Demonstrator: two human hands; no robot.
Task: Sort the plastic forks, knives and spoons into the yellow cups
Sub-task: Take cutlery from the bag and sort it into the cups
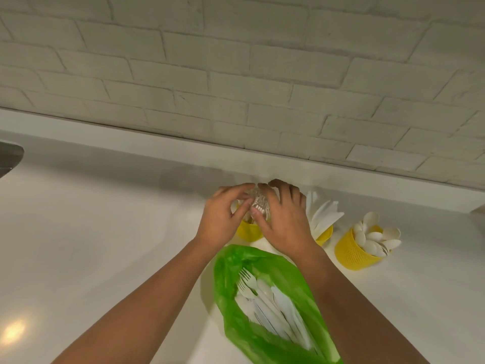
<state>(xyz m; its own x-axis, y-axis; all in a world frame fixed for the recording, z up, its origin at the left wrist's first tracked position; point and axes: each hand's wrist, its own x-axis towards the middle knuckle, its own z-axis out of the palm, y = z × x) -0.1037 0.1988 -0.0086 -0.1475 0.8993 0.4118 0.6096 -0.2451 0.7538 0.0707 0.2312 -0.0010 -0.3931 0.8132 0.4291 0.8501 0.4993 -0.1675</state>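
White counter (105, 232) — yellow cups (351, 254), green bag (231, 271)

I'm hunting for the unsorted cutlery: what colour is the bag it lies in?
The bag is bright green, clearest in the head view.

You are in what looks like a kitchen: a glossy white tabletop (105, 232) runs along a wall (236, 74) of white painted brick, and at the far left shows what seems the metal edge of a sink (10, 156).

forks (258, 204): left yellow cup (249, 231) | knives (323, 214): middle cup (325, 236) | spoons (375, 237): right cup (350, 254) | leftovers (273, 300): green bag (236, 274)
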